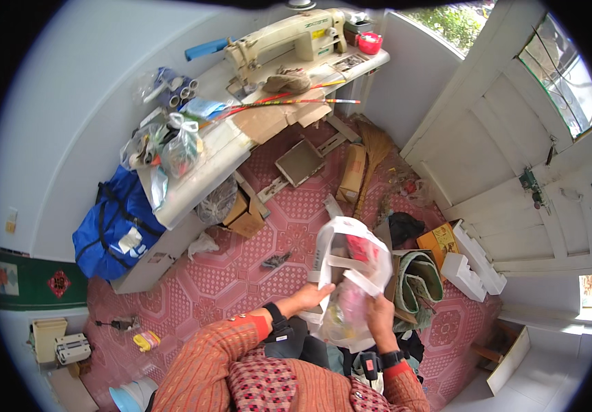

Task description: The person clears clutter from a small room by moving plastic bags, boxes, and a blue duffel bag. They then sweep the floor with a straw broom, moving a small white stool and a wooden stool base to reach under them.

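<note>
A white bag (383,257) with its top spread apart is held in front of me, over the tiled floor. My left hand (312,297) grips its left edge, with the thumb on the rim. On the other side my right hand (380,314) holds the bag's edge with curled fingers. Inside the bag are a pink and clear plastic bundle (351,304) and, farther from me, something red (362,248). Dark clothing lies partly hidden below the bag. To the right of the bag stands a rolled green mat (419,280) beside cardboard.
A sewing machine (285,41) stands on a long table with plastic bags (181,149). Under and near it are an open cardboard box (247,213), a narrow carton (352,172) and a straw broom (373,144). White foam pieces (463,275) lie near the door. A blue bag (115,226) is at left.
</note>
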`<action>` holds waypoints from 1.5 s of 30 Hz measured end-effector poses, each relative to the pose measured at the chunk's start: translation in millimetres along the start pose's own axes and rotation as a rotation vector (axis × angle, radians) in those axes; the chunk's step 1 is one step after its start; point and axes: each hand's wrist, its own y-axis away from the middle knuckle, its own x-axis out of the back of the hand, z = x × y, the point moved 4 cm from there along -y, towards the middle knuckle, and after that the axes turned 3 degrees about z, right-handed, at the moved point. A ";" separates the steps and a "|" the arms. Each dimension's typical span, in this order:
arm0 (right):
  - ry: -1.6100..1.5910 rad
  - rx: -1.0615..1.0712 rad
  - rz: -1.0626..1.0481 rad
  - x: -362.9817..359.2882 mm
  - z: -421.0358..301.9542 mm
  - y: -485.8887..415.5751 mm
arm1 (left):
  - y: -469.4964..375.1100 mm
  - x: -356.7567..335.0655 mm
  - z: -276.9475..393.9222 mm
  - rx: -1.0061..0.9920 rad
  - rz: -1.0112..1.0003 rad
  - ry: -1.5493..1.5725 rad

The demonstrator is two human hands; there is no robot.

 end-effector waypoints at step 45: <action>0.053 0.774 -0.215 -616.7 -260.2 -93.2 | 51.0 525.0 -336.7 -0.235 0.821 0.653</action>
